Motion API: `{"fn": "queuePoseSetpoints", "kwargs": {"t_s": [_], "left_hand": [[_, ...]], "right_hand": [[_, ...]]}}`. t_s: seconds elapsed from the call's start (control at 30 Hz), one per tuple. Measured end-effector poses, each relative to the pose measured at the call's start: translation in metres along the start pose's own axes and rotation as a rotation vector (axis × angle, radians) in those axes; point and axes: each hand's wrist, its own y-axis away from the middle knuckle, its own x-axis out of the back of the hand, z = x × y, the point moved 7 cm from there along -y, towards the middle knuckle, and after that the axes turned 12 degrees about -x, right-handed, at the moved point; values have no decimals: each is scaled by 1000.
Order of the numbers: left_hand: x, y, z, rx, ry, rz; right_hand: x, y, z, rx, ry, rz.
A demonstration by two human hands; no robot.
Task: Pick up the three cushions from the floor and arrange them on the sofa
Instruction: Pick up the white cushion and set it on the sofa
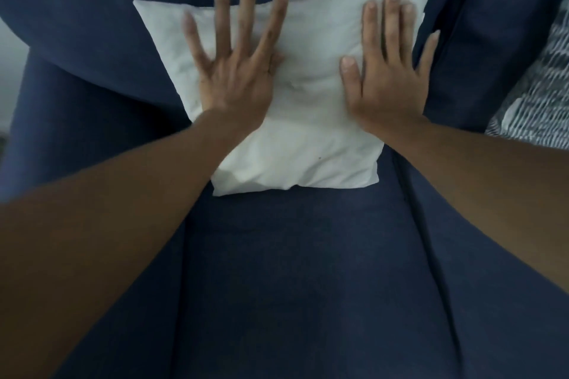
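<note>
A plain white cushion (pixel 311 120) leans upright against the backrest of the dark blue sofa (pixel 292 271), its lower edge on the seat. My left hand (pixel 237 71) lies flat on the cushion's left half, fingers spread wide. Over on the cushion's right half, my right hand (pixel 389 77) rests flat too, fingers extended toward its top right corner. Neither hand grips anything. A second cushion with a grey and white pattern (pixel 538 95) stands at the right edge, partly cut off by the frame.
The sofa's left armrest (pixel 40 120) runs down the left side, with a pale strip of floor or wall (pixel 9 71) beyond it. Bare blue seat stretches in front of the white cushion.
</note>
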Motion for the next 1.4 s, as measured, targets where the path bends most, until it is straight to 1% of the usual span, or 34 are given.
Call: {"fn": "queuePoseSetpoints", "kwargs": {"t_s": [0.03,0.07,0.1,0.17,0.2,0.23,0.27,0.3,0.33,0.4,0.43,0.47,0.53,0.6,0.7,0.73,0.77,0.8,0.83,0.87,0.9,0.93,0.97,1.0,1.03,1.07,1.1,1.13,1.23,1.3,1.4], "left_hand": [[5,13,4,69,21,34],[8,27,10,99,49,72],[8,45,20,84,101,113],[5,87,50,-31,261,191],[1,105,63,-82,377,198],[-5,121,72,-118,501,168],[-15,134,77,-146,618,104],[-24,142,80,-166,725,19],[-33,147,81,-171,821,-87],[-50,149,78,-138,950,-326],[-57,147,73,-118,967,-426],[-64,145,66,-99,960,-510],[-79,144,50,-72,879,-640],[-91,145,26,-55,735,-755],[-108,165,-14,-38,483,-1016],[-110,173,-30,13,415,-1069],[-109,179,-46,107,383,-1075],[-105,181,-60,240,407,-1032],[-100,181,-71,404,492,-931],[-95,178,-80,570,613,-775],[-89,173,-88,723,747,-587],[-82,164,-93,845,893,-400],[-75,152,-95,915,1044,-242],[-69,139,-95,946,1168,-127],[-63,125,-92,954,1261,-58],[-59,112,-89,941,1318,-23],[-55,100,-85,918,1341,-7],[-51,88,-82,894,1342,2],[-41,64,-79,835,1325,50],[-40,58,-84,830,1325,88],[-42,59,-89,844,1316,110]], "right_hand": [[6,8,2,-13,-13,59],[11,17,2,7,-37,106],[15,31,0,51,-95,125],[18,72,-11,174,-248,112],[19,94,-18,242,-310,108],[19,115,-24,310,-362,99],[15,131,-29,366,-411,53],[7,142,-34,396,-473,-48],[-5,148,-37,380,-535,-198],[-34,148,-32,222,-605,-529],[-45,145,-27,144,-602,-637],[-54,139,-21,80,-579,-696],[-69,126,-1,-28,-513,-759],[-78,115,20,-103,-408,-825],[-82,105,52,-162,-200,-875],[-80,103,63,-202,-111,-884],[-77,101,75,-262,-34,-879],[-72,99,85,-338,9,-857],[-66,97,94,-421,9,-820],[-60,94,100,-508,-42,-764],[-54,90,103,-591,-139,-693],[-47,86,102,-663,-268,-622],[-42,81,98,-716,-414,-566],[-39,77,91,-761,-572,-540],[-39,75,82,-819,-728,-555],[-41,75,73,-894,-860,-603],[-45,77,66,-968,-940,-664],[-49,79,61,-1030,-967,-717],[-56,84,62,-1114,-905,-786],[-57,86,64,-1100,-840,-799],[-63,91,75,-1017,-746,-792]]}}
